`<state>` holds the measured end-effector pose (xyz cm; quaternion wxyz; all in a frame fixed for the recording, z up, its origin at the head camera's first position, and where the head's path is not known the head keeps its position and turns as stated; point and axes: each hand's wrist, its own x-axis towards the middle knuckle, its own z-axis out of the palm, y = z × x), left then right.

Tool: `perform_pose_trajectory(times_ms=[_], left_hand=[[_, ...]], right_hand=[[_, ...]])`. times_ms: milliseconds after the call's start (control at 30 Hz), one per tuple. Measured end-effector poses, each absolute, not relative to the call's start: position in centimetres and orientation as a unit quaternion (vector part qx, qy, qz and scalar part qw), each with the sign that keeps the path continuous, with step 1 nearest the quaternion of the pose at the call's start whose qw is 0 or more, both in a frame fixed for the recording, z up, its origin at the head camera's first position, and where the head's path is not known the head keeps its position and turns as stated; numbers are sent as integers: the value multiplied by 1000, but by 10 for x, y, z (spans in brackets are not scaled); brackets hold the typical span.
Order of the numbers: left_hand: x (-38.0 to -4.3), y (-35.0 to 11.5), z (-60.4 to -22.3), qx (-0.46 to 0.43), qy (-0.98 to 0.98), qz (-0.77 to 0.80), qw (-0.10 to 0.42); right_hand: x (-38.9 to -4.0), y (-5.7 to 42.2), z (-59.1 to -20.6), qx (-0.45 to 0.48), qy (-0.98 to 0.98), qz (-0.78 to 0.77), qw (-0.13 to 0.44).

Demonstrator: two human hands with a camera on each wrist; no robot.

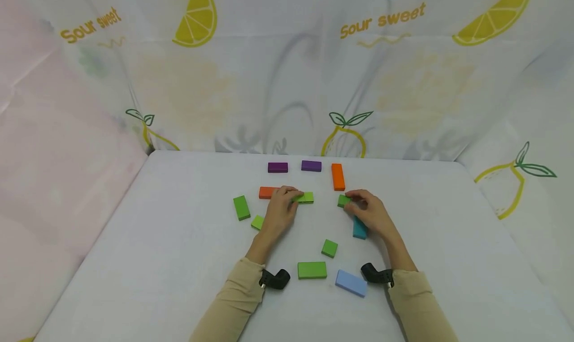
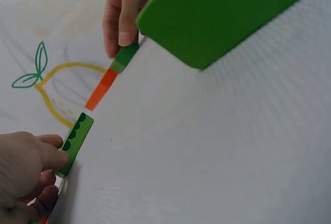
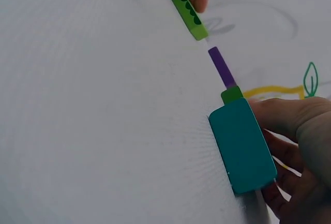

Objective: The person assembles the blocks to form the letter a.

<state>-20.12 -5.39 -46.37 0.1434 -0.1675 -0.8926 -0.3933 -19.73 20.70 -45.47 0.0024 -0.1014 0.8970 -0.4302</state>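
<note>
My left hand (image 1: pixel 281 210) pinches a light green block (image 1: pixel 307 198) between thumb and fingers. That block's side shows dark green scallops in the left wrist view (image 2: pixel 77 140). To the right, my right hand (image 1: pixel 372 213) holds a small green block (image 1: pixel 343 201) by thumb and fingertips. Under the right hand lies a teal block (image 1: pixel 359 229), partly covered by it. An orange-red block (image 1: pixel 266 192) sits just behind the left hand, partly hidden. Beside the left wrist is another light green block (image 1: pixel 257 222), also partly covered.
Two purple blocks (image 1: pixel 278 167) and an upright-lying orange block (image 1: pixel 338 177) are at the back. A green block (image 1: pixel 241 208) lies left. Nearer me are a green cube-like block (image 1: pixel 329 248), a green rectangular block (image 1: pixel 312 270) and a light blue block (image 1: pixel 351 283).
</note>
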Motion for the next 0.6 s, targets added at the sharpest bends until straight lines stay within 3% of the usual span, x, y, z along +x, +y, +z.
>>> perform_pose_trajectory(times_ms=[600], left_hand=[[-199,-53,-467,-171,-893,-394,135]], right_hand=[[-195,204,-451,-135,910,-393,-3]])
